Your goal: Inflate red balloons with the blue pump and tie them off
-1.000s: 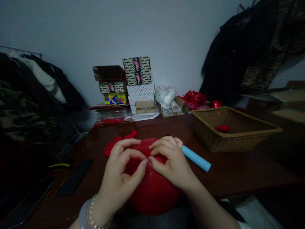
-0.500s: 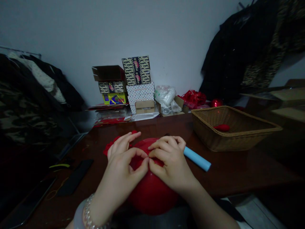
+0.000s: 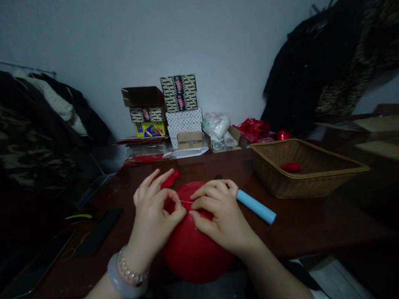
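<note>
A large, smooth, round red object (image 3: 198,253), much like a balloon, sits in front of me at the table's near edge, beneath both hands. Above its top a thin pale thread (image 3: 186,202) is stretched between my fingers. My left hand (image 3: 151,220) pinches one end between thumb and index finger, its other fingers raised. On the other side my right hand (image 3: 220,214) is closed with thumb and fingertips together, at the thread's other end. Behind my left fingers lies a red wavy-edged piece (image 3: 171,179), partly hidden. A light blue cylinder (image 3: 257,207) lies just beyond my right hand.
A wicker basket (image 3: 307,185) with a small red object (image 3: 290,167) inside stands at right. Stacked boxes (image 3: 183,122) and a plastic bag (image 3: 215,125) line the wall. At left lie a dark flat case (image 3: 99,232) and a phone (image 3: 40,265).
My hands have drawn slightly apart, the left one moving left, and the thread now shows between them. More of the round red object is visible.
</note>
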`<state>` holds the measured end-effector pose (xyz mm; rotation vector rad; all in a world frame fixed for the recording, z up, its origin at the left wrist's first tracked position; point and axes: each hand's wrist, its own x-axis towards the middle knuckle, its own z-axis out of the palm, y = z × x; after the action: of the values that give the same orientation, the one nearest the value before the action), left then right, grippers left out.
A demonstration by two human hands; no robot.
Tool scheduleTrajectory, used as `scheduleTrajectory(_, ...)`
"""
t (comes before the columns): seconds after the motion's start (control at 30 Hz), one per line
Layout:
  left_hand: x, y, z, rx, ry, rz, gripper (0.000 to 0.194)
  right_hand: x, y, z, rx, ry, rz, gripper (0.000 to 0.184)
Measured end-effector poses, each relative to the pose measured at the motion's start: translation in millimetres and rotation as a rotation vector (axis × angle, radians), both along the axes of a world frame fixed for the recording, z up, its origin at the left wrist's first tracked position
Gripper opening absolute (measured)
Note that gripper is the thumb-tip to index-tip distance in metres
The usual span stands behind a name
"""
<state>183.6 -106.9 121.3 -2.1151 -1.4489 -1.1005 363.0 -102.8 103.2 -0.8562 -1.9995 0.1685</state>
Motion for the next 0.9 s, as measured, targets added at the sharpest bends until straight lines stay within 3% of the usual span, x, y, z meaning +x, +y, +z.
scheduleTrajectory(0.27, -19, 18, -10.6, -0.15, -0.194, -0.045, 0.011, 7, 8, 0.5, -0.034, 0.045, 0.163, 0.005)
scheduleTrajectory(0.63, -6, -6, -5.9, -0.196, -0.223, -0.261, 0.003, -3, 10, -7.7, 0.008, 0.154, 0.017, 0.003)
scheduleTrajectory(0.77, -5, -8, -7.3, -0.278, -0.24, -0.303, 0.021, -2, 7, -5.4, 0.014, 0.137, -0.006, 0.005)
scheduleTrajectory(0.9, -5, -9, -8.9, -0.258, -0.272, -0.309, 0.008, -4, 5, -4.2, -0.006, 0.105, 0.01, 0.006)
